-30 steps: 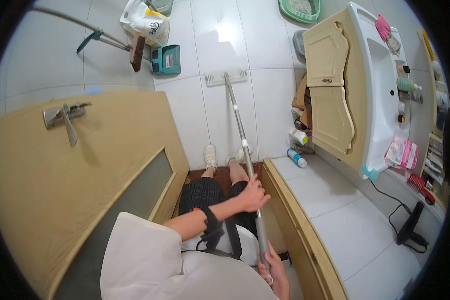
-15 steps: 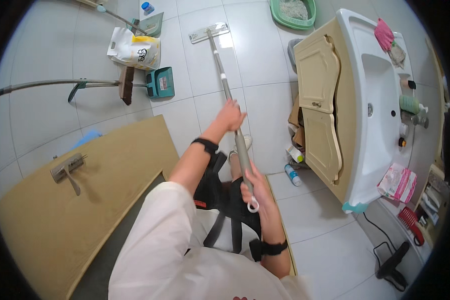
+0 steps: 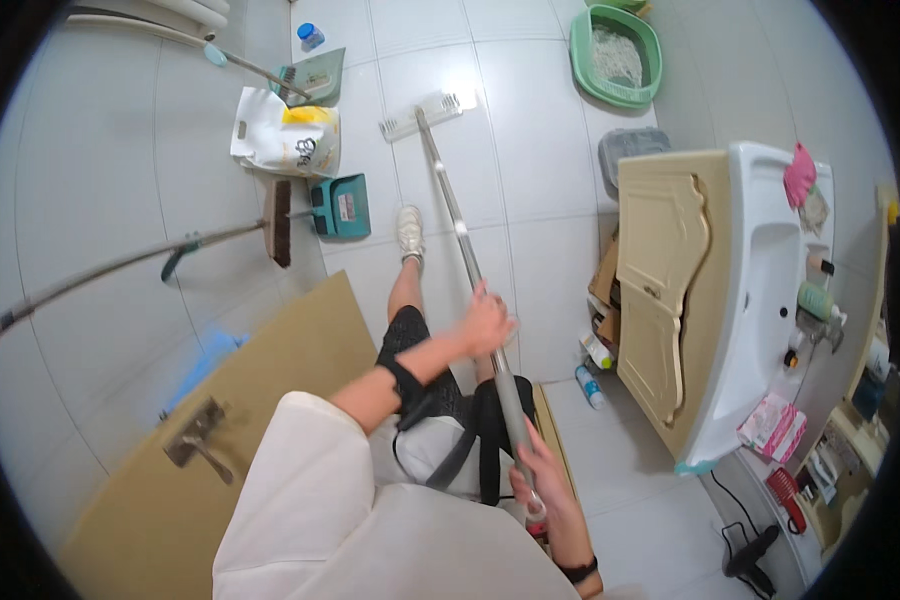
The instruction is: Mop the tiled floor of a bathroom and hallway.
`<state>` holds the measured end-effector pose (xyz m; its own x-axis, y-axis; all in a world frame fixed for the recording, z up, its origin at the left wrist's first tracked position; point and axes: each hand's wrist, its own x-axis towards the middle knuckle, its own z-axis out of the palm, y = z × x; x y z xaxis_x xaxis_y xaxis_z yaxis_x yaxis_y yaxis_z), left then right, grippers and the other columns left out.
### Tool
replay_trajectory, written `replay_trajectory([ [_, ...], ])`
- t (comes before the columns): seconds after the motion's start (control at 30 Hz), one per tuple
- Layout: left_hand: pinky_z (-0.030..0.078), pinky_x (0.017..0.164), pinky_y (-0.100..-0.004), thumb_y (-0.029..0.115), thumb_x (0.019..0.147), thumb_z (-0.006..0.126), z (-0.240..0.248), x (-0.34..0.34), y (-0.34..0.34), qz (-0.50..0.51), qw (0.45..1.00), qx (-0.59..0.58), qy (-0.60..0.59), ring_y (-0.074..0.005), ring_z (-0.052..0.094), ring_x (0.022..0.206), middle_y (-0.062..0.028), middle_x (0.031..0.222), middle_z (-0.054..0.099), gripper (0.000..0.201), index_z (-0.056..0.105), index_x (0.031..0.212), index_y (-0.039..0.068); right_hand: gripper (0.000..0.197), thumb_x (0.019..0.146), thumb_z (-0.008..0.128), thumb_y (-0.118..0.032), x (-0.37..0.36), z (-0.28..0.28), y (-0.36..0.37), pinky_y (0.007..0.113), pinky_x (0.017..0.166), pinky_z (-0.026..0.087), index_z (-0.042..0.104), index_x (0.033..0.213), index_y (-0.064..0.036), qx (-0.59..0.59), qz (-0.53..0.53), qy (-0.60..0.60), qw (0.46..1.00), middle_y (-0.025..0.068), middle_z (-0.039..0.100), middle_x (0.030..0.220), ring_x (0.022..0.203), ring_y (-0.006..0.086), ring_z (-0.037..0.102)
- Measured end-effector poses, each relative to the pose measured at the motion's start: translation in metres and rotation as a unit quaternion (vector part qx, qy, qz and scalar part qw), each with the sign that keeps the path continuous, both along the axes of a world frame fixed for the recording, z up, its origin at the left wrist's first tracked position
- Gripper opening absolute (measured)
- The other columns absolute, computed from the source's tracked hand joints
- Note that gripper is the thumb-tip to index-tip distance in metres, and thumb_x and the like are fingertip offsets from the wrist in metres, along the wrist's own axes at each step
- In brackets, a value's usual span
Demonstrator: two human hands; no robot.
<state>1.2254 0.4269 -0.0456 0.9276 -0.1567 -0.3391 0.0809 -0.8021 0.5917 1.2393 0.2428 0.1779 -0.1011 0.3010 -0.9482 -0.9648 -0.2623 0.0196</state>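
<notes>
Each grip, left hand (image 3: 483, 322) and right hand (image 3: 547, 475), wraps a mop pole (image 3: 469, 256); the white bag's (image 3: 270, 135) print (image 3: 306, 152) seems blurred.

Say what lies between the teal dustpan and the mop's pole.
In the head view, a pale shoe on the person's foot stands between the teal dustpan and the mop's pole, with white tile on either side.
</notes>
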Motion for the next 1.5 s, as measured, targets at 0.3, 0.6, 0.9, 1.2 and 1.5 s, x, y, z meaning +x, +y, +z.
replay_trajectory([
  [0.3, 0.034, 0.085, -0.0446, 0.025, 0.083, 0.042, -0.049, 0.124, 0.254, 0.018, 0.995, -0.057, -0.075, -0.0315, 0.047, 0.077, -0.0178, 0.062, 0.052, 0.035, 0.057, 0.064, -0.001, 0.053, 0.087, 0.046, -0.019, 0.081, -0.082, 0.225, 0.022, 0.033, 0.029, 0.024, 0.136, -0.0223, 0.056, -0.091, 0.018, 0.994, 0.0018, 0.043, 0.058, 0.039, 0.0095, 0.036],
  [0.6, 0.037, 0.054, -0.0393, 0.026, 0.079, 0.046, 0.078, 0.041, 0.144, -0.102, 0.969, -0.192, -0.12, -0.0305, 0.046, 0.044, -0.0124, 0.045, 0.049, 0.041, 0.049, 0.043, 0.008, 0.055, 0.088, 0.043, -0.013, 0.036, 0.074, 0.158, 0.022, 0.036, 0.032, 0.021, 0.137, -0.0222, -0.046, -0.116, 0.084, 0.989, 0.0075, 0.046, 0.063, 0.041, 0.0113, 0.039],
  [0.9, 0.038, 0.053, -0.0444, 0.028, 0.082, 0.044, 0.01, 0.117, 0.202, 0.011, 0.988, -0.07, -0.14, -0.0329, 0.05, 0.058, -0.0133, 0.051, 0.05, 0.037, 0.056, 0.056, 0.005, 0.055, 0.087, 0.046, -0.018, 0.09, -0.028, 0.208, 0.023, 0.033, 0.032, 0.02, 0.136, -0.0158, -0.001, -0.007, -0.122, 0.993, 0.0031, 0.047, 0.057, 0.042, 0.0093, 0.04],
  [1.2, 0.041, 0.067, -0.0452, 0.028, 0.081, 0.042, -0.017, 0.149, 0.166, 0.0, 0.998, -0.021, 0.055, -0.0367, 0.053, 0.06, -0.0178, 0.059, 0.057, 0.041, 0.058, 0.055, 0.002, 0.05, 0.088, 0.047, -0.023, 0.087, -0.086, 0.152, 0.022, 0.036, 0.035, 0.028, 0.132, -0.01, 0.052, -0.017, -0.121, 0.991, 0.0001, 0.046, 0.057, 0.043, 0.0071, 0.041],
  [1.5, 0.037, 0.05, -0.0411, 0.032, 0.085, 0.041, 0.106, 0.114, 0.056, -0.135, 0.962, -0.237, 0.011, -0.0322, 0.048, 0.044, -0.0125, 0.044, 0.047, 0.049, 0.051, 0.043, 0.008, 0.035, 0.086, 0.048, -0.028, 0.086, 0.102, 0.073, 0.022, 0.031, 0.028, 0.047, 0.111, -0.0033, -0.076, -0.134, 0.135, 0.979, 0.0039, 0.046, 0.055, 0.035, 0.0088, 0.038],
])
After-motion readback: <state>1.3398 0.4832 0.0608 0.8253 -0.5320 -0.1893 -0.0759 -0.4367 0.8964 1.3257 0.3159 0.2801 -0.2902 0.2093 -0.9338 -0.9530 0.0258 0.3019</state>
